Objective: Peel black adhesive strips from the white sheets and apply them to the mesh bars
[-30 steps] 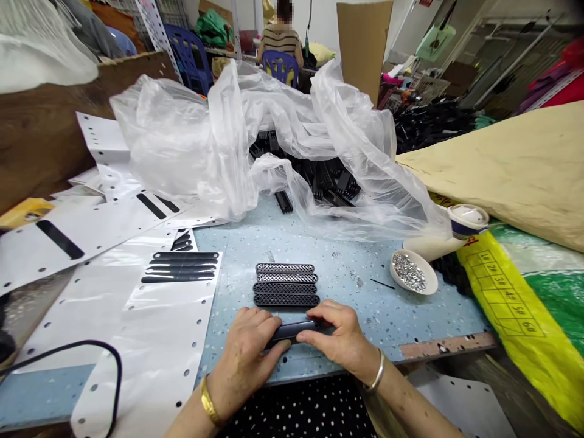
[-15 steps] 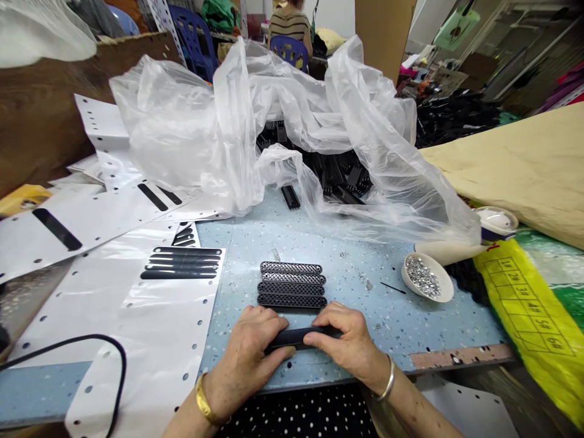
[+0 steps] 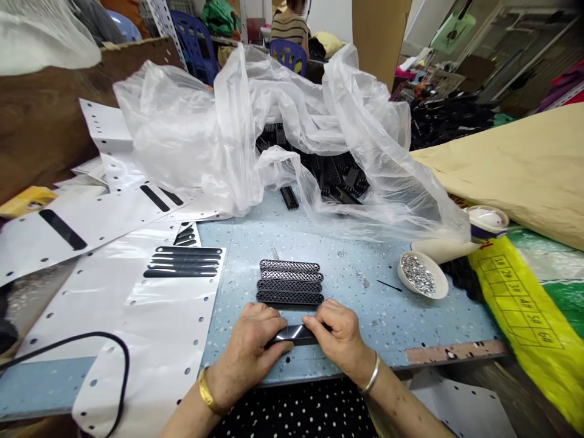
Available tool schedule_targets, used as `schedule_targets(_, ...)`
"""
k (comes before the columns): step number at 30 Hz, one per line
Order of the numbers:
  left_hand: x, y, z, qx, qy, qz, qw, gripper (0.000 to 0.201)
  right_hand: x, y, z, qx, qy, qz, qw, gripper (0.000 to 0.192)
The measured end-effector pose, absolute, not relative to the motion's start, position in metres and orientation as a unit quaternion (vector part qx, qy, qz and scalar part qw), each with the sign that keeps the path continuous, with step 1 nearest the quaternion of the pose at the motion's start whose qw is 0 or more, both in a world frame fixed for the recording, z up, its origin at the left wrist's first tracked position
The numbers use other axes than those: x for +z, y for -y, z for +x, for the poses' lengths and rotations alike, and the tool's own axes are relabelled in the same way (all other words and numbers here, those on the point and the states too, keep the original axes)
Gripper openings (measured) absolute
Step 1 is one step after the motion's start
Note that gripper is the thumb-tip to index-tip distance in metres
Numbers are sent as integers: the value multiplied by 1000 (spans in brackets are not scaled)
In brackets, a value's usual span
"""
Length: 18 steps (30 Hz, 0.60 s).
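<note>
Glossy black oblong strip, lying level and crosswise near the table's front edge, both ends covered by fingers — just beside four lattice-patterned black strips in a row.

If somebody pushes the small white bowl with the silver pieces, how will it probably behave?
The white bowl looks shallow and wide, so it would likely slide on the blue table rather than tip. The tiny silver pieces lie loose and heaped, so a quick push may scatter some.

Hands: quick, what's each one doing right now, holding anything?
Left hand: closed on the left end of a black plastic strip.
Right hand: closed on the right end of the same strip, fingers pressing its top.
</note>
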<state>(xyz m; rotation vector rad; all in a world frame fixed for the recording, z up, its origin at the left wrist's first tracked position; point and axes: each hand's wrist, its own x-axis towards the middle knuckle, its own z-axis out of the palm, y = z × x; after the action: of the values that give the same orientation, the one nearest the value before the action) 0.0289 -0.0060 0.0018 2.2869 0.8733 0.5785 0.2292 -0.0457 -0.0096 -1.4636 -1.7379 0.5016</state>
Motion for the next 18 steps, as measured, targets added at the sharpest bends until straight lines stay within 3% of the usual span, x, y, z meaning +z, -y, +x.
schedule_targets(2, 3, 6, 29, 221, -330, 864, 310, 6, -7, 45, 230, 198, 675, -588, 399, 45)
schedule_targets(8, 6, 6, 30, 229, -335, 861, 306, 6, 14, 50, 248, 380, 612, -568, 398, 37)
schedule_targets(14, 4, 14, 14, 291, -359, 826, 322, 43, 13, 56, 249, 344, 638, -565, 394, 28)
schedule_targets(18, 5, 19, -4, 306, -384, 819, 296, 37, 16, 56, 234, 258, 695, -555, 378, 18)
